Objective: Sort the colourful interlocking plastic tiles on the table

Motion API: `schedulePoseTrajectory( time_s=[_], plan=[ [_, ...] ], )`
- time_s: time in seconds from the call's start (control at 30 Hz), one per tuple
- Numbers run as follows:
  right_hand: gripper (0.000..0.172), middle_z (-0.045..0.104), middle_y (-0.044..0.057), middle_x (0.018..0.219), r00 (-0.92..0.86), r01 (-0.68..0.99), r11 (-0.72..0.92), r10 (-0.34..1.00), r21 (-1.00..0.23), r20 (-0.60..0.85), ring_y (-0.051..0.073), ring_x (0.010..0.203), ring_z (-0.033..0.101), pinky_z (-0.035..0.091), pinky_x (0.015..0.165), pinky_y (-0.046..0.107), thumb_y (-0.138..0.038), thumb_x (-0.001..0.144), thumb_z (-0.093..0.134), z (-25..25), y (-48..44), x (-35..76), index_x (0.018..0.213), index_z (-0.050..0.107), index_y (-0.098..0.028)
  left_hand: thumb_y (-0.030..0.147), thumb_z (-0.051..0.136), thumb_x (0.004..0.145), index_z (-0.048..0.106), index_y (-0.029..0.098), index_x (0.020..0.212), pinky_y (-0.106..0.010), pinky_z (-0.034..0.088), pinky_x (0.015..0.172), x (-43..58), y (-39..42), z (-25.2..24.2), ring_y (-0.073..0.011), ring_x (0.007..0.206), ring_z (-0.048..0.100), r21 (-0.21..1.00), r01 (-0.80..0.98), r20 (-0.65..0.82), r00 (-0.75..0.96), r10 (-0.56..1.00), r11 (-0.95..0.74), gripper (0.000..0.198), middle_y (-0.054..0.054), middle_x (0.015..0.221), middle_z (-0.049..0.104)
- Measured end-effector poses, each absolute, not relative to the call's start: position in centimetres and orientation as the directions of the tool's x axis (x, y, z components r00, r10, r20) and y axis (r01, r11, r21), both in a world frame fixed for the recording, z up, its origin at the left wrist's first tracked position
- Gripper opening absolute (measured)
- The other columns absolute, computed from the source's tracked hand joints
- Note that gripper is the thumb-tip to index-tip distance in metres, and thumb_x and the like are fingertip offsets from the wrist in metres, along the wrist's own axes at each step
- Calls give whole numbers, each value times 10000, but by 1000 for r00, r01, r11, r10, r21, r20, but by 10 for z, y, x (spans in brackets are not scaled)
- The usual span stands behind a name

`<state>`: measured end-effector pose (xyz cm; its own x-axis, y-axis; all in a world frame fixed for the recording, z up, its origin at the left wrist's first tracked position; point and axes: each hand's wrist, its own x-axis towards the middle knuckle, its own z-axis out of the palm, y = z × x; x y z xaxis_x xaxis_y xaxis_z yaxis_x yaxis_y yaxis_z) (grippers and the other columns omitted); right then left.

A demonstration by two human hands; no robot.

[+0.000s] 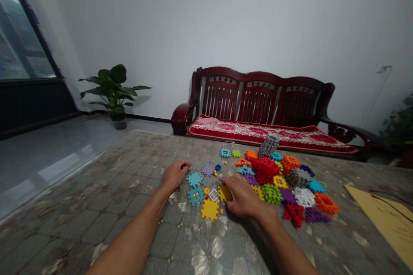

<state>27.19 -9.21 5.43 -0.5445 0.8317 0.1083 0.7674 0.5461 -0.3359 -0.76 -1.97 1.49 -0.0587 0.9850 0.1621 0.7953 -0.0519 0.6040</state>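
My left hand [174, 175] rests on the tabletop with its fingers loosely extended, holding nothing, left of a light blue notched tile [195, 179]. My right hand [241, 196] is around a yellow notched tile [222, 194], with the thumb and fingers on either side of it; the palm hides part of this tile. Between the hands lie a teal window tile [189, 197], a lilac tile [208, 169], a grey tile [207, 181], a white lattice piece [213, 194] and another yellow tile [210, 209]. Small yellow bits and a dark blue piece [218, 167] are scattered among them.
Right of my right hand spreads a pile of colourful tiles, with a red block cluster [265, 169] and a grey block [269, 146]. A yellow board [383, 219] with a dark cord lies at the right. Beyond the table [80, 206] stands a wooden bench [258, 94].
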Motion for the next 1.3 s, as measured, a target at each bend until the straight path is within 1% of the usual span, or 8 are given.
schedulePoseTrajectory(
  time_s=[0.13,0.23,0.37,0.53,0.73,0.9,1.07,1.3],
  plan=[
    [763,620,87,1217,-536,759,544,834,-358,129,244,1127,499,372,980,340,-50,650,509,57,-92,274,1395,489,-213,201,499,846,732,230,982,-273,469,878,-8,-18,12,-175,986,657,607,792,174,-56,983,-62,272,-15,1081,740],
    [787,612,79,1232,-537,751,543,833,-376,132,239,1132,493,359,996,334,-47,627,526,59,-90,277,1394,494,-218,207,502,838,737,236,973,-270,472,873,-9,-17,11,-174,970,661,607,792,179,-55,982,-66,272,-13,1069,744],
    [761,640,66,1177,-569,749,557,818,-359,81,249,1130,476,348,994,344,-80,621,555,61,-89,280,1366,527,-232,204,499,834,737,235,971,-272,472,868,-8,-19,14,-181,978,662,601,797,178,-57,982,-62,277,-17,1062,745],
    [671,652,68,1166,-549,766,526,834,-369,51,251,1118,473,356,983,347,-162,657,586,59,-88,279,1325,567,-222,197,494,835,733,239,963,-269,470,870,-7,-20,15,-175,978,657,601,797,178,-52,983,-67,274,-10,1060,745],
    [662,623,96,1199,-455,793,453,885,-407,100,263,1130,496,368,995,351,-220,680,615,62,-86,282,1339,558,-193,220,485,845,727,237,988,-275,471,870,-8,-19,11,-178,982,657,605,794,168,-59,984,-56,281,-13,1076,741],
    [690,623,85,1167,-410,794,411,906,-447,106,265,1118,506,389,976,354,-184,656,608,65,-82,290,1342,551,-213,210,485,840,725,240,970,-268,468,880,-8,-19,11,-172,988,654,602,795,183,-50,982,-72,274,-7,1069,742],
    [693,632,68,1139,-446,788,432,892,-439,78,252,1085,523,410,947,347,-121,630,584,65,-79,297,1313,574,-239,204,491,843,726,248,969,-270,476,869,-8,-19,13,-179,1000,655,600,797,179,-50,983,-69,270,-5,1076,743],
    [804,597,65,1282,-531,755,496,846,-428,44,254,1210,491,379,1033,374,-20,589,556,63,-83,304,1352,554,-272,200,497,845,726,241,974,-273,469,893,-7,-20,15,-177,1010,653,605,794,168,-52,984,-61,266,-8,1089,742]
  ],
)
